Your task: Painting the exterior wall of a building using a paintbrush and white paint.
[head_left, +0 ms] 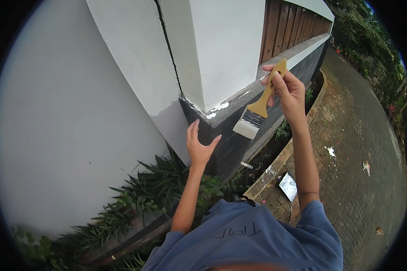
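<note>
The right hand (288,92) sits at about two o'clock from the centre of the view, its grip closed on the yellow handle of a flat brush (259,108); thumb and fingers pinch the handle's upper end, so the very tip shows above the fingers while part of the shaft is covered by them. The brush hangs tilted, bristles down toward seven o'clock, the pale bristle tip just off the grey ledge (239,101) that caps the dark base (226,144) of the white pillar (221,49); whether bristles touch the ledge cannot be told. White paint smears lie on the ledge at the pillar's foot. The left hand (199,147) is near the centre, open with fingers spread, palm laid flat against the dark base at its corner, holding nothing. A black crack (167,45) runs down between the pillar and the curved white wall (77,113) at nine o'clock. Green plants (149,194) crowd the wall's foot toward seven o'clock, hiding the bottom edge. At four o'clock a brick path (357,180) bears white spots and a silvery sheet (288,186) whose kind is hard to make out; a small white tube-like thing (246,165) lies in the soil bed, too small to tell. A wooden fence (294,27) runs off at one o'clock. The blue shirt (253,239) fills six o'clock, cut off by the lower edge.
</note>
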The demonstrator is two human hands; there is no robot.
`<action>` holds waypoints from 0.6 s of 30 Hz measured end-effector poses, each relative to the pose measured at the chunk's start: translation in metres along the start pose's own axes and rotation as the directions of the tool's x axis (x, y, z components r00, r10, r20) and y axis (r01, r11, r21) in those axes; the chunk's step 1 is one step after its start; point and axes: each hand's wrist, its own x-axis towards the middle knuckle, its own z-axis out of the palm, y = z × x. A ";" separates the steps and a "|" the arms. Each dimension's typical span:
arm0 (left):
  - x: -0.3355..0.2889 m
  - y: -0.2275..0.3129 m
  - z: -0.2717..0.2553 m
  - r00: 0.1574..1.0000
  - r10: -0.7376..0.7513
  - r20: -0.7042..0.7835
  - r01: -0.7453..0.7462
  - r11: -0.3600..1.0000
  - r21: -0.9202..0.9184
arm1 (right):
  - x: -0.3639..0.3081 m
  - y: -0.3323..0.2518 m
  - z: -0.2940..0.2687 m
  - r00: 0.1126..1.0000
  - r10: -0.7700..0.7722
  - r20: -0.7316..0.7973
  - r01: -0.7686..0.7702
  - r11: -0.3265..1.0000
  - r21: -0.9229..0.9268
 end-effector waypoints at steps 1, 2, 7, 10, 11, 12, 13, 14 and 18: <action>-0.001 -0.001 0.000 1.000 0.007 -0.005 -0.007 1.000 -0.020 | -0.007 -0.002 0.003 0.999 0.015 -0.030 -0.016 1.000 -0.020; -0.002 -0.003 -0.002 1.000 0.008 -0.004 -0.008 1.000 -0.020 | -0.012 -0.005 0.008 0.999 0.021 -0.049 -0.023 0.999 -0.034; -0.002 -0.004 -0.007 0.999 -0.035 0.024 0.036 0.999 -0.028 | -0.025 -0.021 0.021 0.996 0.033 -0.080 -0.040 0.996 -0.082; -0.001 -0.010 -0.010 0.999 -0.042 0.015 0.042 0.999 -0.033 | -0.024 -0.025 0.038 0.997 0.023 -0.070 -0.029 0.996 -0.087; -0.002 -0.012 -0.011 0.999 -0.048 0.005 0.048 0.998 -0.034 | -0.022 -0.025 0.045 0.998 0.021 -0.067 -0.026 0.996 -0.081; -0.002 -0.011 -0.011 0.997 -0.066 0.036 0.067 0.997 -0.031 | -0.021 -0.026 0.051 0.998 0.019 -0.053 -0.024 0.996 -0.082; -0.002 -0.012 -0.012 0.994 -0.085 0.066 0.087 0.996 -0.026 | -0.019 -0.027 0.057 0.999 0.014 -0.036 -0.017 0.996 -0.087; -0.001 -0.013 -0.016 0.994 -0.069 0.083 0.074 0.996 -0.058 | -0.016 -0.027 0.065 1.000 0.008 -0.017 -0.009 0.996 -0.090; 0.009 -0.022 -0.052 0.992 -0.124 -0.033 0.122 0.991 -0.047 | 0.000 -0.024 0.092 0.987 -0.026 0.156 0.034 0.998 -0.050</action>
